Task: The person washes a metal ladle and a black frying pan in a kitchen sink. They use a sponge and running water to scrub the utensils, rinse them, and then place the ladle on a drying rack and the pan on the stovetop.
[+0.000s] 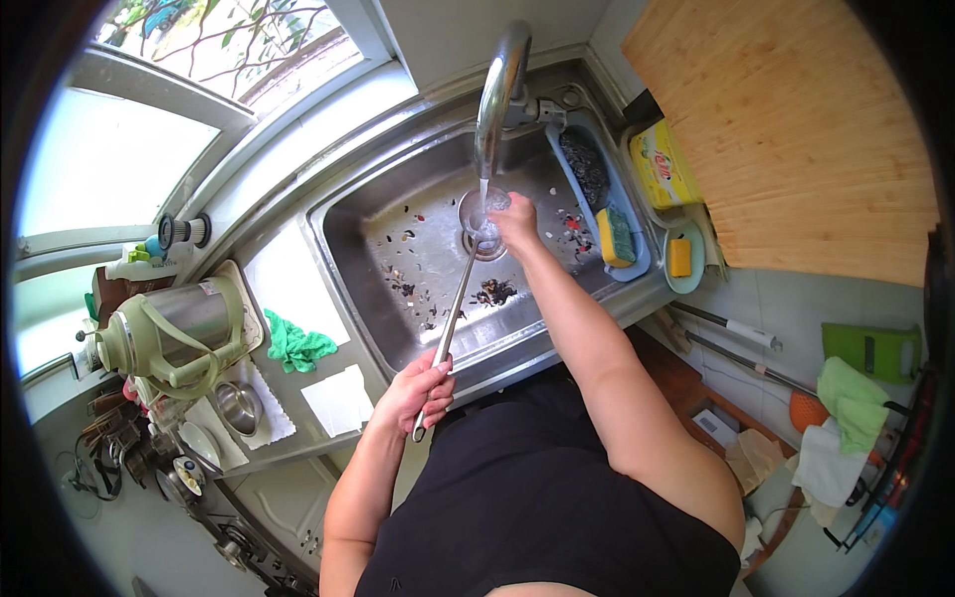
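Note:
My left hand (418, 392) is closed around the handle of a long metal ladle (457, 306), near its lower end. The ladle's round bowl lies above the sink drain (489, 248), under a stream of water (483, 190) from the curved chrome faucet (492, 104). At the bowl's right edge, my right hand (518, 224) grips it with the thumb over the rim; the other fingers are partly hidden. Water splashes in the bowl. Dark, red and pale food scraps (495, 292) are scattered over the bottom of the stainless steel sink (351, 298).
A blue caddy (619, 205) with a steel scourer (586, 168) and a sponge (615, 237) lines the sink's right side. Beyond it are a small soap dish (694, 280) and a wooden board (798, 134). Leftward lie a green cloth (298, 341) and a thermos jug (175, 328).

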{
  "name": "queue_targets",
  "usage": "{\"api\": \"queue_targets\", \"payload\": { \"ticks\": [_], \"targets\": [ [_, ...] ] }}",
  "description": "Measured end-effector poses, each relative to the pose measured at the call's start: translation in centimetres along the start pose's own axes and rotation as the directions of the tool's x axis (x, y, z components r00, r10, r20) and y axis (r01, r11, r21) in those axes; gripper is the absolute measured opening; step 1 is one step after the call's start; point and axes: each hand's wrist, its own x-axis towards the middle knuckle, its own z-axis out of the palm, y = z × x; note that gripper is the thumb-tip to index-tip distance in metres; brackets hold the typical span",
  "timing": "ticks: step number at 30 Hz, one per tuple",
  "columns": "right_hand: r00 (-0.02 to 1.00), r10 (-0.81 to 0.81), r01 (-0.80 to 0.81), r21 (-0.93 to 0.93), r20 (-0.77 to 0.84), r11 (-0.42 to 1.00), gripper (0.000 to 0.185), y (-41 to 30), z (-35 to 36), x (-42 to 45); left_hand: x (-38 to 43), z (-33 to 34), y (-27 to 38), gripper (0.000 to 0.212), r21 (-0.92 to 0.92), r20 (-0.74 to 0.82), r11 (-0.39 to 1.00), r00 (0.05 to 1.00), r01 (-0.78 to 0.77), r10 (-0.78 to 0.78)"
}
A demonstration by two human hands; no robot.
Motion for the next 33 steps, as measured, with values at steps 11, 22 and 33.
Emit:
{"api": "queue_targets", "payload": {
  "ticks": [11, 22, 33],
  "targets": [
    [0.988, -0.054, 0.043, 0.076, 0.147, 0.996, 0.063, -0.5, 0.0, -0.2, -0.6, -0.4, 0.2, 0.007, 0.016, -0.043, 0.999, 0.998, -0.04, 0.04],
    [0.718, 0.18, -0.692, 0.717, 0.672, 0.084, 0.035, -4.8, -1.0, -0.3, 0.4, -2.2, -1.6, 0.025, 0.951, -0.149, -0.092, 0.697, 0.296, 0.701],
    [0.706, -0.191, -0.657, 0.731, 0.682, 0.183, 0.042, -9.6, -0.4, -0.1, 0.3, -6.6, 0.2, 0.031, 0.974, -0.217, 0.203, 0.696, 0.104, 0.684]
  ]
}}
